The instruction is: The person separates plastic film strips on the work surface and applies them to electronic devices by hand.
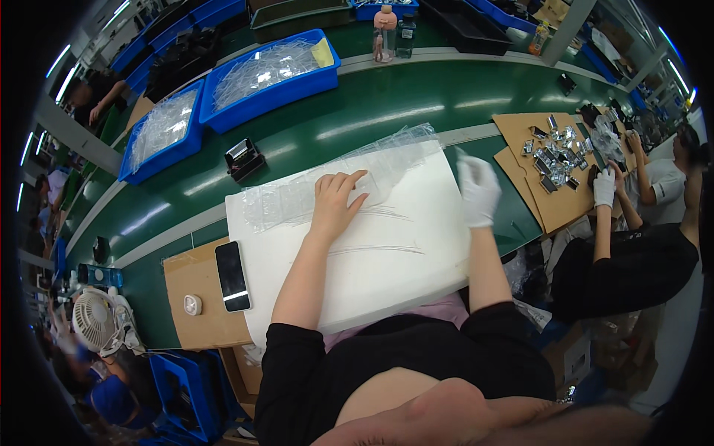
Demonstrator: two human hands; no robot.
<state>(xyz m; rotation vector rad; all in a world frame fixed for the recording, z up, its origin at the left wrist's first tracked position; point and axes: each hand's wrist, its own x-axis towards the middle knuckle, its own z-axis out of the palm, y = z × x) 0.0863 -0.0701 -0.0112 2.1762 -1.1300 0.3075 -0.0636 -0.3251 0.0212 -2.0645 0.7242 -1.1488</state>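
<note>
Black shirt [409, 346]; clear plastic film [281, 204] beneath spread left hand [333, 206], left of gloved right hand [478, 195]; hands apart, right grip unclear.

From my remote station I count the wearer's two hands [338, 199], one phone [233, 273], one white fan [94, 318], one pink bottle [384, 36].

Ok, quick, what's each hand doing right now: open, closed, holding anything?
Left hand: open, over the clear plastic.
Right hand, gloved in white: blurred; open, closed or holding something cannot be told.
</note>
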